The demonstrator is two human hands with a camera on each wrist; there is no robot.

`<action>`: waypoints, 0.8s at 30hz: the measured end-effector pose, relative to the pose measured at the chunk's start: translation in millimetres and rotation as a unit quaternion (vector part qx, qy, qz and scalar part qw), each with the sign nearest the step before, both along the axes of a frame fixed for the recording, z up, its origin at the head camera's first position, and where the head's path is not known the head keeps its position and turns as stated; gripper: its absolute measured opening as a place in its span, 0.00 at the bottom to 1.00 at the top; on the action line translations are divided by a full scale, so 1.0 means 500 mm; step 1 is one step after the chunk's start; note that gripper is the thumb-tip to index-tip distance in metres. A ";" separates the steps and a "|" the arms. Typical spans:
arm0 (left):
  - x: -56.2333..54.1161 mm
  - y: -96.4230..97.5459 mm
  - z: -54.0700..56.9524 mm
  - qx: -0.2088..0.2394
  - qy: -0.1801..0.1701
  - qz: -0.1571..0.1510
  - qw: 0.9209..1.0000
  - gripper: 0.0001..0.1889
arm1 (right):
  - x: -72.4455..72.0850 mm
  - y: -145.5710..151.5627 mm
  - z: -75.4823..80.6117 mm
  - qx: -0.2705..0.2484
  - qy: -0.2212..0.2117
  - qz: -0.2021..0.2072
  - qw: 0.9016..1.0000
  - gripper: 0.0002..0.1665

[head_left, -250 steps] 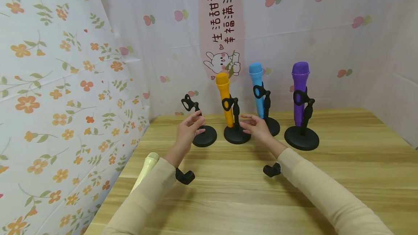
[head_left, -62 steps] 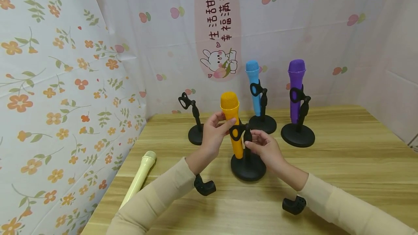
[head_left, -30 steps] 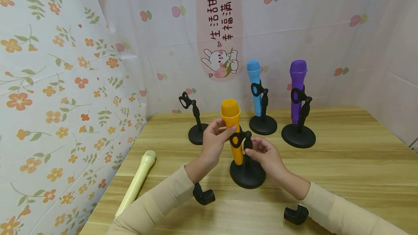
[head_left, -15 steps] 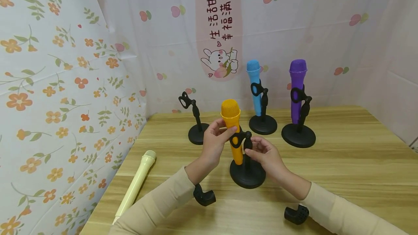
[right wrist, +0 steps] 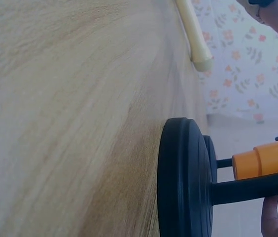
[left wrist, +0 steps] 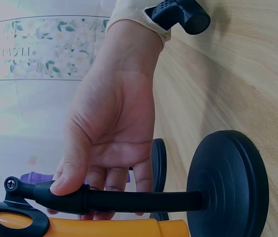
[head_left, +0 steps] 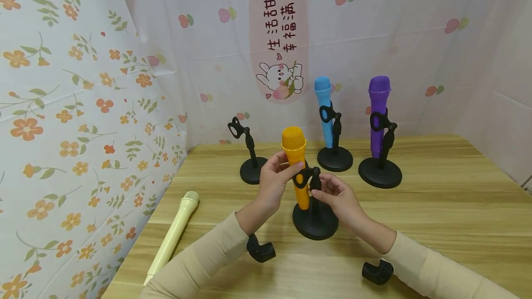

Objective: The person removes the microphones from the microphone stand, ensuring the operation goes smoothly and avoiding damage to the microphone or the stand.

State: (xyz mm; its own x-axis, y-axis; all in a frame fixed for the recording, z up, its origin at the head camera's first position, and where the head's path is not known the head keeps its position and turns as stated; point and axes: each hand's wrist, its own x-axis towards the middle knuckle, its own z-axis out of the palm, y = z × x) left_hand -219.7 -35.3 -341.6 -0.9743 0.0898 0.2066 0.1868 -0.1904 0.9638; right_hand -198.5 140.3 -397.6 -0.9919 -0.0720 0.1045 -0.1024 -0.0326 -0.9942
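An orange microphone (head_left: 293,140) sits upright in the ring clip of a black stand (head_left: 315,221), whose round base rests on the table. My left hand (head_left: 271,182) pinches the microphone just below its head, thumb in front. My right hand (head_left: 340,199) grips the stand's stem under the clip joint. In the left wrist view the right hand (left wrist: 114,108) shows its thumb on the thick upper stem, fingers behind it. The right wrist view catches the orange microphone's lower end (right wrist: 257,162) beside the stem, with fingertips (right wrist: 271,213) at the stem.
Behind stand a bare black stand (head_left: 251,170), a blue microphone (head_left: 324,105) on its stand and a purple microphone (head_left: 379,100) on another. A pale yellow microphone (head_left: 172,234) lies at the table's left. Floral cloth (head_left: 83,105) hangs along the left side.
Since the oldest frame, both hands have taken hold of the orange microphone and its stand, which have come forward from the back row. Over the last second almost nothing has moved.
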 end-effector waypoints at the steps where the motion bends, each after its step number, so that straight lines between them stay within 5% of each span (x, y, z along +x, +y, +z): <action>1: 0.001 0.000 0.001 -0.003 -0.001 0.001 1.000 0.17 | 0.000 0.000 0.000 -0.001 0.001 0.001 1.000 0.26; 24: -0.005 0.003 -0.005 -0.035 0.014 0.027 0.999 0.17 | -0.010 0.004 -0.012 0.009 0.028 0.010 1.000 0.24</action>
State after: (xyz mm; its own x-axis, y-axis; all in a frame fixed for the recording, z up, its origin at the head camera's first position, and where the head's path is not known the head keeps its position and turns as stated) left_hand -222.0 -33.7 -343.9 -0.9721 0.0527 0.2287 0.2218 -0.1120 0.9686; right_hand -203.4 142.5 -403.8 -0.9828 -0.0944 0.1588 -0.1578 -0.0183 -0.9873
